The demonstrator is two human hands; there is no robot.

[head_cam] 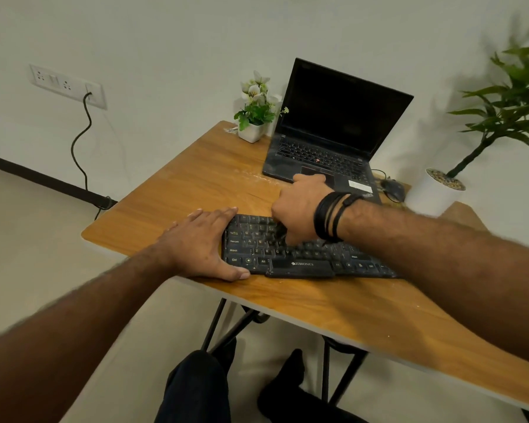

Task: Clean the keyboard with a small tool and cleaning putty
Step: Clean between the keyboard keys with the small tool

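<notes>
Keyboard (300,254) lies at centre frame on the desk (333,303). My left hand (205,242) presses flat, fingers straight, against its left end. My right hand (300,209) clenches a small dark tool (281,232) over the upper rows: the tool-cleaning step, I judge. Next move calls for working along the gaps. Putty not visible. Laptop (333,135) beyond.

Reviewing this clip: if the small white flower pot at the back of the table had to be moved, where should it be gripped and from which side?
Grip the white flower pot around its bare lower walls, coming from its left, over the open table. The flowers spread over the top and block a grip from above, and the laptop stands close on its right.
</notes>
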